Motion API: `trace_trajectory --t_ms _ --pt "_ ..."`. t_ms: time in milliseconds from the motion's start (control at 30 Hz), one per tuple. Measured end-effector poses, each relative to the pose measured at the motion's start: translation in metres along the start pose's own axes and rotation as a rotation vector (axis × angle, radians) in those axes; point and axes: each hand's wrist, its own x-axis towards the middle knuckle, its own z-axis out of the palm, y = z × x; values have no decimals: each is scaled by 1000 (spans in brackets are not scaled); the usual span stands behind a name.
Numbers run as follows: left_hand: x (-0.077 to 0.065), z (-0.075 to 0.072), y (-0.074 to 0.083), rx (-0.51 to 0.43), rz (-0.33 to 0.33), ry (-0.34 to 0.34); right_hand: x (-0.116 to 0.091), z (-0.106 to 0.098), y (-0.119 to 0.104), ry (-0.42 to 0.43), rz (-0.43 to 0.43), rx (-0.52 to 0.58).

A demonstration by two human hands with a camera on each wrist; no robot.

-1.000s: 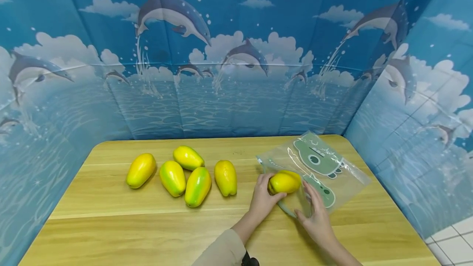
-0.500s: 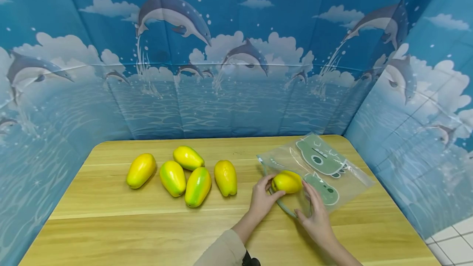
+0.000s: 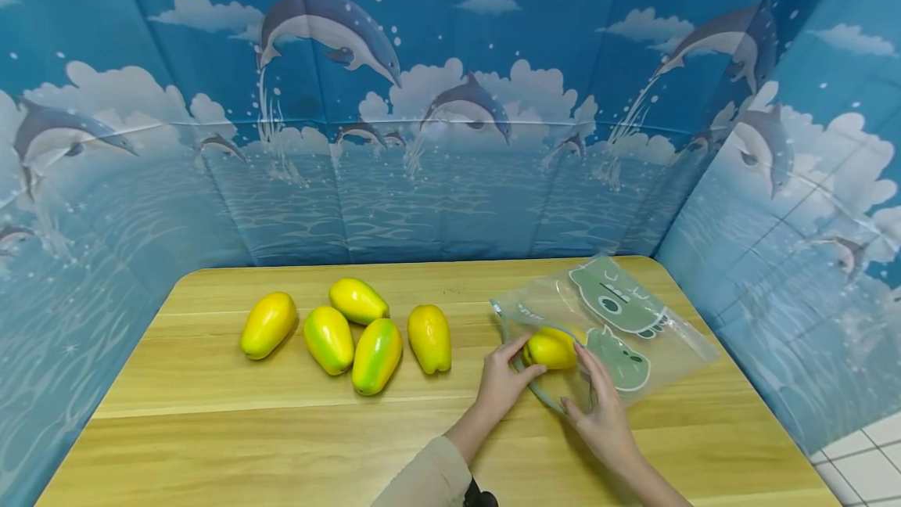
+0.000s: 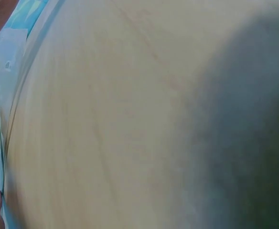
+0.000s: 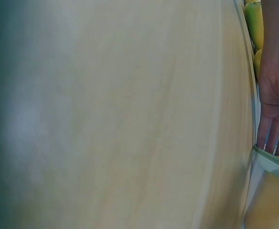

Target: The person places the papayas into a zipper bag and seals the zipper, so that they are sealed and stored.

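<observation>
So there's a fair bit lying around. Five loose fruits sit on the wooden surface (image 3: 281,444): a loner (image 3: 269,325) nearest the left edge, a bunch of three with green streaks (image 3: 378,357) beside it, and a lobed one (image 3: 429,339) around the middle, closest to the bag. Big blue dolphin curtain (image 3: 450,194) right behind the far edge. The clear bag (image 3: 622,311) with green cartoon prints stretches toward the right edge, and its mouth and film crowd the handled fruit (image 3: 551,349). That one's right of centre on the surface, lying in the bag's mouth, right part under plastic. Left grip (image 3: 500,379) has thumb and fingertips pinching its left end. Right grip (image 3: 607,421) is spread wide at the mouth; honestly can't tell if it's pinching plastic. The fruit itself is plump, shiny yellow, with a lumpy end facing left.
</observation>
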Motion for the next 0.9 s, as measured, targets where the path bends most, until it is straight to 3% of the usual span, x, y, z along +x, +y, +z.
trace_trajectory --t_ms 400,900 --pt "3 5 3 140 -73 46 1 1 2 6 -38 -2" --pt "5 13 12 161 -100 83 2 0 1 -2 -78 42"
